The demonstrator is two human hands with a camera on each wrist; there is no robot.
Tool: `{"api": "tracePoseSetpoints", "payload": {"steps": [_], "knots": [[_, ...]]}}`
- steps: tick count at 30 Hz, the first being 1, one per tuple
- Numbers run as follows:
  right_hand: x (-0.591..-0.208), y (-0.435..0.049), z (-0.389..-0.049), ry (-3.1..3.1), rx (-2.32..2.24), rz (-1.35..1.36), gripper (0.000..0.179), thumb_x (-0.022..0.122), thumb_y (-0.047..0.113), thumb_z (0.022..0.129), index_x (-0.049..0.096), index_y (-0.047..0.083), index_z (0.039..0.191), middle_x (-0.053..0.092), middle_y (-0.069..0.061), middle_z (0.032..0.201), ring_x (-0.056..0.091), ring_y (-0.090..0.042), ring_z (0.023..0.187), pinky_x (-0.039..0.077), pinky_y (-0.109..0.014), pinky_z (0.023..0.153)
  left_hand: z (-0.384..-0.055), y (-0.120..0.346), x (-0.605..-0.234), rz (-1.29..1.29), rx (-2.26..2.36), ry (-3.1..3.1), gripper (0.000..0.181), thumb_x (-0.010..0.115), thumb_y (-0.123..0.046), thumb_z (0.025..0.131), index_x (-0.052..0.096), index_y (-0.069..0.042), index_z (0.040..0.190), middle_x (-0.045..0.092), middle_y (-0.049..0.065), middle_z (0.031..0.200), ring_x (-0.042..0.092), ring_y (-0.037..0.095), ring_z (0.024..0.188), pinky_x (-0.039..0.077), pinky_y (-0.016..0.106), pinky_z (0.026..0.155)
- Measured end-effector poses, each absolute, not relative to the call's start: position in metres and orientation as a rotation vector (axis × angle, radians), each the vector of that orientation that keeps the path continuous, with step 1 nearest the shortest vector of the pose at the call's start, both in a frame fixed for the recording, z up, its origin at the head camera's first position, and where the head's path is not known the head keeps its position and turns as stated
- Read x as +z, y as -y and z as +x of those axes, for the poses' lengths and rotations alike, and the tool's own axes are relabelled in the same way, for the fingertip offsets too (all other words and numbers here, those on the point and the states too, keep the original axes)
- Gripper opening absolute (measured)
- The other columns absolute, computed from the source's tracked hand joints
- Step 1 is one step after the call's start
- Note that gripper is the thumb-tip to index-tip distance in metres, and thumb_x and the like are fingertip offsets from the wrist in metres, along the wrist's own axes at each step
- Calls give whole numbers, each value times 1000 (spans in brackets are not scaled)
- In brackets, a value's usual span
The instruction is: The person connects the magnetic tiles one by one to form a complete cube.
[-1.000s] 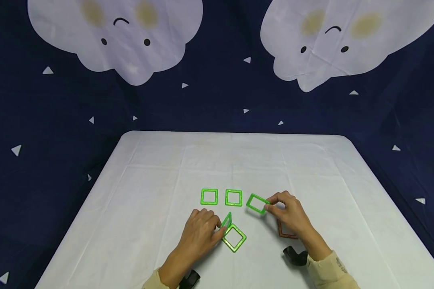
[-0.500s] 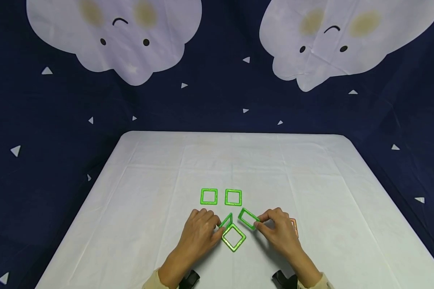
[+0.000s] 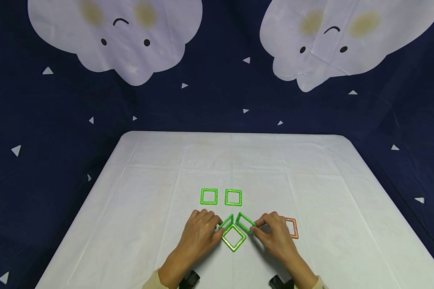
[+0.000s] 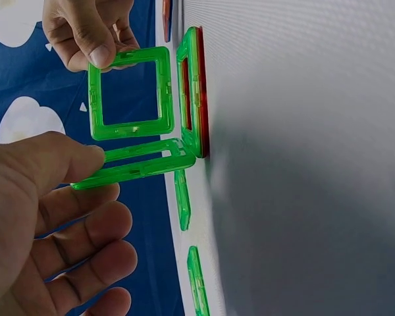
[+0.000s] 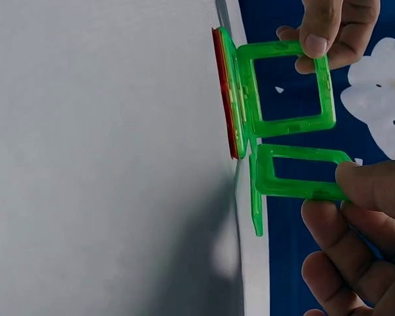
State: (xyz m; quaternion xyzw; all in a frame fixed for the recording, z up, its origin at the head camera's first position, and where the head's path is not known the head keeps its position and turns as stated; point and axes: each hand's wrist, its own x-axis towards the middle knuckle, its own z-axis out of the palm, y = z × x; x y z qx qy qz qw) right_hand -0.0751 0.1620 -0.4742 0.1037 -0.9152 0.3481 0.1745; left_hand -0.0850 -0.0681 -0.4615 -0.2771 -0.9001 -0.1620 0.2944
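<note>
At nine o'clock from the green base point(image 3: 240, 244), the left hand point(image 3: 202, 230) is holding its place, its grip pinching the left frame point(image 4: 138, 172) between thumb and forefinger. That green square is standing on edge toward eleven o'clock and touching the base, which is lying flat on the white desk point(image 3: 159, 180) with a corner pointing at twelve. Beyond, the first loose frame point(image 3: 209, 203) is lying flat at eleven o'clock and the second loose frame point(image 3: 233, 204) at twelve, neither shifting.

The change is coming from the right: over the last second the right hand point(image 3: 276, 237) has been bringing the right frame point(image 4: 133, 129) in from beside the loose pair, its grip pinching thumb against forefinger. This green square is now sitting raised toward one o'clock, close to the left frame, so the two uprights are nearly meeting; the joining seems unfinished. At three o'clock the orange frame point(image 3: 295, 228) is lying flat, showing more than half a second ago.

The left sleeve point(image 3: 154, 280) is running off the lower edge. A red layer point(image 4: 203, 99) is hiding under the base, showing only edge-on in the wrist views. Whether the right frame is touching the base cannot be told. The right hand is covering the orange frame's left part.
</note>
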Motion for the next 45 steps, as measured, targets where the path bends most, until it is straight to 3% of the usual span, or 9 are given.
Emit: {"api": "tracePoseSetpoints", "payload": {"steps": [28, 45], "knots": [[-477, -152, -74, 2523, 880, 424, 32, 87, 9, 56, 60, 23, 67, 56, 14, 68, 44, -7, 66, 32, -27, 69, -84, 67, -462, -768, -477, 2396, 12, 76, -23, 70, 65, -19, 72, 51, -11, 59, 41, 6, 57, 35, 24, 62], [-480, -150, -79, 2434, 788, 552, 37, 90, 9, 52, 58, 19, 67, 60, 13, 65, 47, -8, 65, 35, -29, 72, -84, 67, -463, -763, -512, 2431, 13, 78, -22, 71, 66, -18, 70, 61, -11, 60, 47, 4, 55, 37, 23, 61]]}}
